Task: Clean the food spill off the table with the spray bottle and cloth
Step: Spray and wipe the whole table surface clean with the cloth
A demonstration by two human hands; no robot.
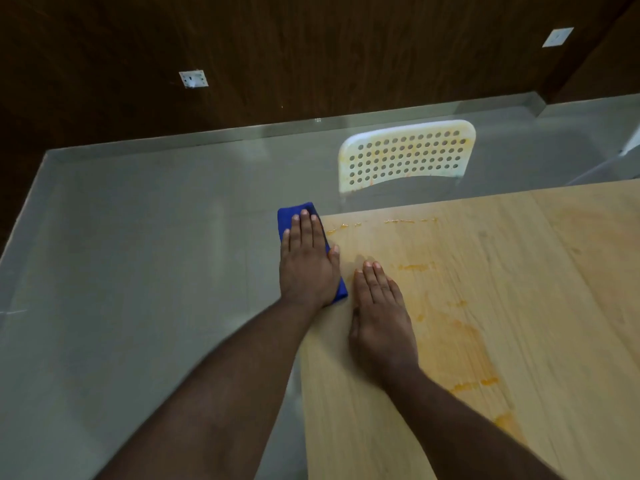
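Observation:
A blue cloth (290,216) lies at the far left corner of the light wooden table (519,306), partly overhanging the edge. My left hand (308,265) lies flat on the cloth with straight fingers, covering most of it. My right hand (379,313) rests flat on the bare tabletop just right of the cloth, fingers straight. Orange food smears (460,344) streak the table to the right of my hands, with a thin line of residue (408,221) near the far edge. No spray bottle is in view.
A white perforated chair (407,154), stained orange, stands behind the table's far edge. Grey tiled floor (138,254) spreads to the left. A dark wood-panelled wall (311,46) with sockets rises at the back.

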